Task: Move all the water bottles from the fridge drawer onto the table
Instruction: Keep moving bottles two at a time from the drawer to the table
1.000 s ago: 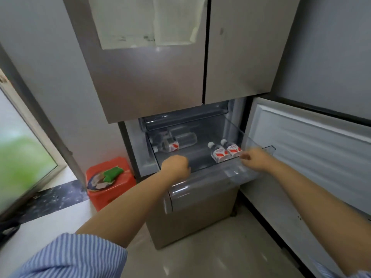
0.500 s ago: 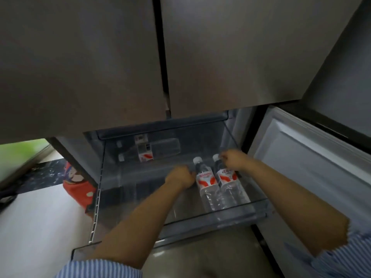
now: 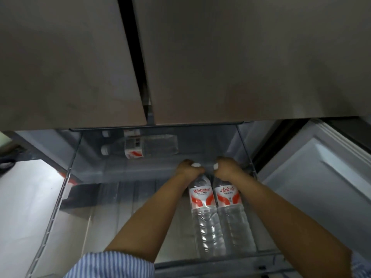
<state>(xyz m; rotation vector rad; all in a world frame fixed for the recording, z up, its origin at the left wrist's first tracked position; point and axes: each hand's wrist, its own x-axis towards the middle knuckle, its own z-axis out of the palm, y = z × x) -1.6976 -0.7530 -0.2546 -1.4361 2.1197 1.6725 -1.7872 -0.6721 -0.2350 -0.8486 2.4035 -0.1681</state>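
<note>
You are at the start: no bottle has left the fridge drawer [image 3: 249, 169] yet. Two water bottles [image 3: 202, 199] lie side by side at lower center-right, and at least one more bottle [image 3: 148, 146] lies toward the back, upper center. Your left hand [image 3: 189, 167] curls round the left bottle's neck; your right hand [image 3: 225, 167] grips the right bottle's [image 3: 228, 197] neck.

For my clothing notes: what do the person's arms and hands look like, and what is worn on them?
Both forearms are bare. The left sleeve is blue with thin white stripes, pushed up near the elbow; a corner of the same striped cloth shows at the right sleeve. The left hand and right hand show no gloves; rings or a watch are not visible.
</note>
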